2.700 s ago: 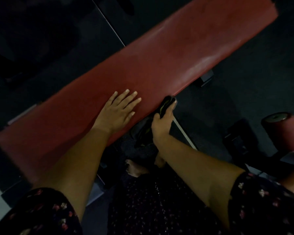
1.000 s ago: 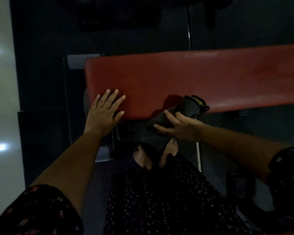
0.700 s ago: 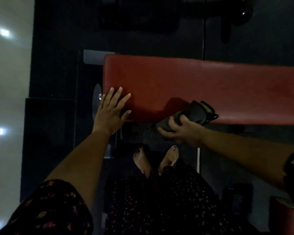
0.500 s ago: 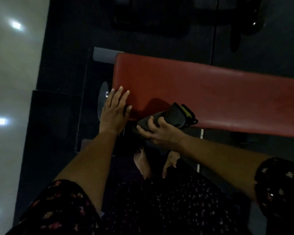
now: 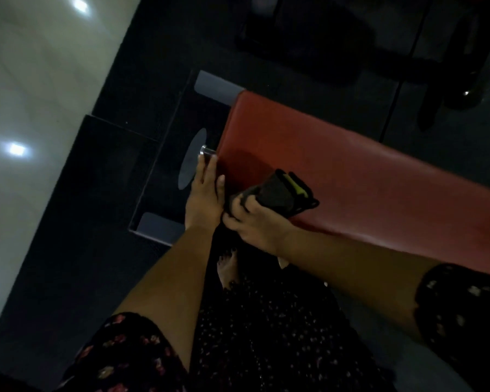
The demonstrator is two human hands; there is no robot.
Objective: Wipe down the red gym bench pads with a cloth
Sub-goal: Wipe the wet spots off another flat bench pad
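The red bench pad (image 5: 351, 176) runs from the middle of the view down to the right edge. A dark cloth (image 5: 277, 193) with a yellow-green stripe lies on the pad's near-left corner. My right hand (image 5: 252, 222) grips the cloth's near end with curled fingers. My left hand (image 5: 204, 196) rests with straight fingers against the pad's left end, close beside my right hand.
A grey metal bench base (image 5: 159, 227) and a round metal plate (image 5: 191, 159) sit under the pad's left end on dark rubber flooring. Pale glossy floor (image 5: 34, 108) lies to the left. Dark equipment (image 5: 351, 46) stands beyond the bench. My bare feet (image 5: 228, 267) are below the pad.
My right hand slid the cloth leftward along the pad's near edge to the corner. My left hand shifted from the pad's top to its left end. The view swung left.
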